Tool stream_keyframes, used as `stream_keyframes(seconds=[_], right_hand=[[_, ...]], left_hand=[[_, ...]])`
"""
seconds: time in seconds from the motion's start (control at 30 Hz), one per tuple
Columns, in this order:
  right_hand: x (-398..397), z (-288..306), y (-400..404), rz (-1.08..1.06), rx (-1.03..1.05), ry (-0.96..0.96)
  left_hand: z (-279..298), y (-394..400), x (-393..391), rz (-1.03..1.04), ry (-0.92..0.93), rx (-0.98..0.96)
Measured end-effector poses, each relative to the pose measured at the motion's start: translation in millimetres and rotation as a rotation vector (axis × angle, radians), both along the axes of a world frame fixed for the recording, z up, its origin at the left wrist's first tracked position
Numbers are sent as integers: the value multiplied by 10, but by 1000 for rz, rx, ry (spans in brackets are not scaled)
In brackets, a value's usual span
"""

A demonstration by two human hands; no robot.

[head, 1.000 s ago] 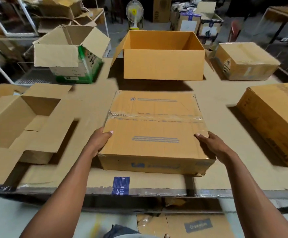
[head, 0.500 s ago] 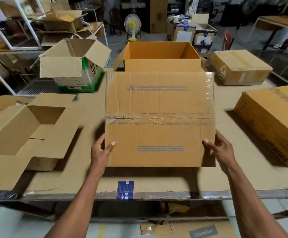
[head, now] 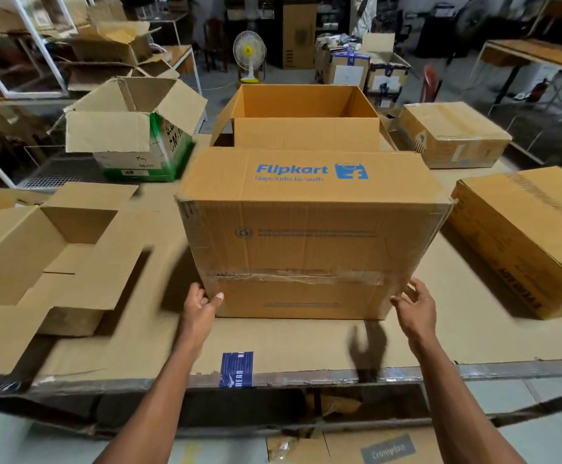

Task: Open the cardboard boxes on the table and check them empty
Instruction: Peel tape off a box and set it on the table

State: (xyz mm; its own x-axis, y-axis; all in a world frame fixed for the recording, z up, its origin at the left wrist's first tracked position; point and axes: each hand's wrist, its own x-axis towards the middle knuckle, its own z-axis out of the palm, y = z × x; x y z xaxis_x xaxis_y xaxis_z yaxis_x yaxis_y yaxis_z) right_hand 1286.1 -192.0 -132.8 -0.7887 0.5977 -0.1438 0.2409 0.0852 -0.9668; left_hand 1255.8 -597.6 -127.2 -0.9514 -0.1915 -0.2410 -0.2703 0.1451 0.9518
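flipkart box [head: 309,229] sits mid counter [head: 306,343], tipped so its taped seam faces the person (likely to reach the tape, flaps not opened yet). left hand [head: 199,304] pinches the lower left corner, thumb on the front face. right hand [head: 415,304] is spread at the lower right edge, fingers straight; contact is blurred, can't tell if it touches. open orange box [head: 306,128] just behind, looks empty. opened boxes at left [head: 38,256], closed ones at right [head: 520,236].
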Motion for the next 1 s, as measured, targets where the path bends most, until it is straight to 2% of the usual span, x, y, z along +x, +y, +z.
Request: stream_keyframes(seconds=[0.07,0.17,0.23,0.37,0.47,0.6,0.77,0.87,1.0], right_hand=[[-9,252,53,-38,51,54],[-34,888,172,-171,-103,253],[-57,1320,269,-146,-159,307],[-214,1900,346,77,-123,192],[-323,2041,215,215,-61,45],[-364,1949,119,158,33,69],[-244,1885,153,182,-47,178],[-157,1808,195,279,-103,272],[10,1409,231,254,-194,341]], left_hand=[[178,-38,-15,-3,15,-9],[708,-107,-58,158,128,99],[1107,-156,-123,216,214,171],[1846,-79,-198,70,170,153],[2059,87,-237,-30,131,71],[1971,171,-298,79,173,-20],[1890,166,-277,80,273,78],[1772,103,-235,61,330,156],[1309,37,-46,43,352,236]])
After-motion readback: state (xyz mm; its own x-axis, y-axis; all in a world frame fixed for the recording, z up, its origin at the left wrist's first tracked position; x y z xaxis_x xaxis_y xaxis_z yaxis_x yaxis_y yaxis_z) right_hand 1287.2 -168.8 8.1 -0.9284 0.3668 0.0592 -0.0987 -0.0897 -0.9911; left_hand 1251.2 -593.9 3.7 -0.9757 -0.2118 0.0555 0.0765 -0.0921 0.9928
